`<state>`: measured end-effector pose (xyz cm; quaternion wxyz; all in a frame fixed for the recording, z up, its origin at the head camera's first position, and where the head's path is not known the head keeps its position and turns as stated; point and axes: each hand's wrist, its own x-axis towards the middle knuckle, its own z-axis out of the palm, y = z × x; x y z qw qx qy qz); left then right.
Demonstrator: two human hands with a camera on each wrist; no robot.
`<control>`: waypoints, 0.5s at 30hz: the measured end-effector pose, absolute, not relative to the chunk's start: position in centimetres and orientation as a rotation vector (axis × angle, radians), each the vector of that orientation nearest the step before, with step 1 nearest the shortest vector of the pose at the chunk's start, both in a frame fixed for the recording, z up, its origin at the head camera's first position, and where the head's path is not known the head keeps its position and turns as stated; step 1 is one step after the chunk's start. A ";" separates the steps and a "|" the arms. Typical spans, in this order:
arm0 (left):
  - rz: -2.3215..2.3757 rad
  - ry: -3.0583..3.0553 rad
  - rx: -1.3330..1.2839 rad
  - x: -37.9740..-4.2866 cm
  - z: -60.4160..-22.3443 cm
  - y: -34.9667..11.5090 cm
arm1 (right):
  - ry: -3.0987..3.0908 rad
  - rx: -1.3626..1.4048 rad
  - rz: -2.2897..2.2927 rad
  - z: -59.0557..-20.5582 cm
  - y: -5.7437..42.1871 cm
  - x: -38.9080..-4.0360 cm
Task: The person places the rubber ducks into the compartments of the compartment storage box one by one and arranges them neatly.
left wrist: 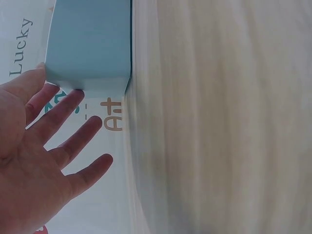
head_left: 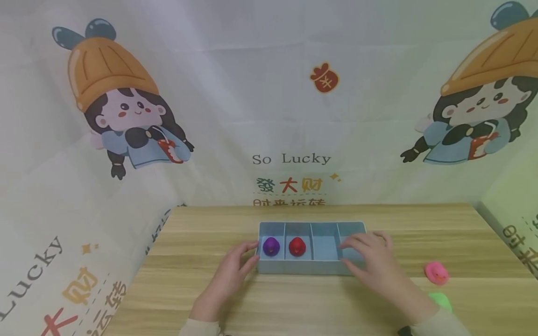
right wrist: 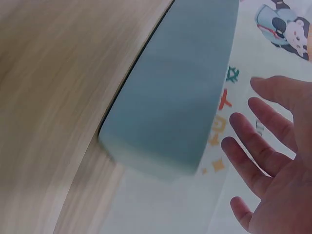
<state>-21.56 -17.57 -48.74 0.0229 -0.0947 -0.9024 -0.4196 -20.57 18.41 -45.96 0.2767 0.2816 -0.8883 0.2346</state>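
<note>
Hands look relaxed, fingers spread: left hand [head_left: 230, 268] at one end of the blue tray [head_left: 298, 267], contact's hard to call; right hand [head_left: 371, 254] over the other. Purple toy [head_left: 271, 247] and red toy [head_left: 297, 247] sit inside, leftmost slots. Wooden table [head_left: 176, 280] stretches past both tray ends; pink toy [head_left: 437, 273] off right.

Tray [head_left: 307, 267]: plastic in appearance; outer walls smooth and matt, without visible texture. Purple figure [head_left: 271, 246], red figure [head_left: 297, 246] and pink figure [head_left: 436, 273]: moulded rubber or soft plastic in appearance, smooth; which of the two cannot be determined. Worktop [head_left: 201, 235]: wood or wood-look surface, streaked grain, low sheen. Backdrop [head_left: 235, 93]: printed cloth, matt, lightly creased. Sleeve [head_left: 199, 328]: matt cloth.
</note>
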 end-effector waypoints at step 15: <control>-1.288 -2.799 -0.300 -21.6 -48.8 -17.6 | -2.457 0.526 0.526 -47.0 26.0 -17.0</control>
